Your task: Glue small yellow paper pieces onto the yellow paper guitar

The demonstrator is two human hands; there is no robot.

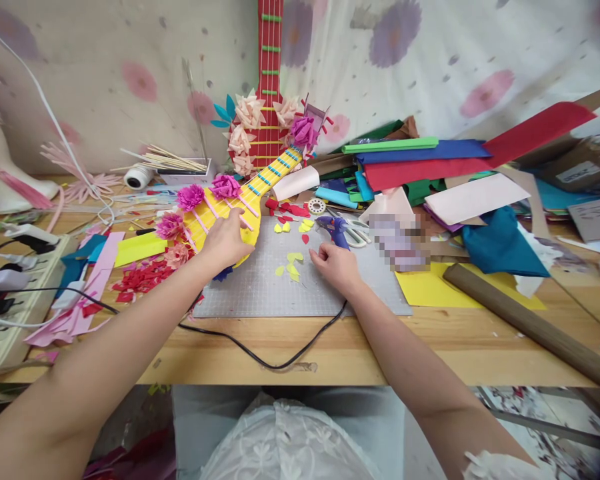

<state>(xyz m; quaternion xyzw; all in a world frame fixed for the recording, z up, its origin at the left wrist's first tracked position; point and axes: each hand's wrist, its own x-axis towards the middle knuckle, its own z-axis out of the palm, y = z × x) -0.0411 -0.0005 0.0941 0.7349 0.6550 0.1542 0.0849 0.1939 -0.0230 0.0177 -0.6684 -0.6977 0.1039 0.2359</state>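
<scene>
A yellow craft pipa (253, 212) with blue frets, pink bars and paper flowers leans diagonally at the left of the grey cutting mat (260, 297). My left hand (229, 240) grips its lower body, with the thumb near the right edge. Over the mat, my right hand (336, 267) has its fingers curled in; whatever lies between the fingertips is hidden. Just behind this hand is a blue glue gun (334, 229), its handle partly covered. Yellow paper petals (293, 267) lie between my hands, and a red petal (305, 238) is close to the right fingertips.
A red craft instrument (270, 133) with pale flowers stands against the curtain. Scissors (357, 235) and coloured sheets (425, 167) are at the right, beside a brown roll (520, 320). A black cord (275, 367) loops along the front; a power strip (35, 300) sits left.
</scene>
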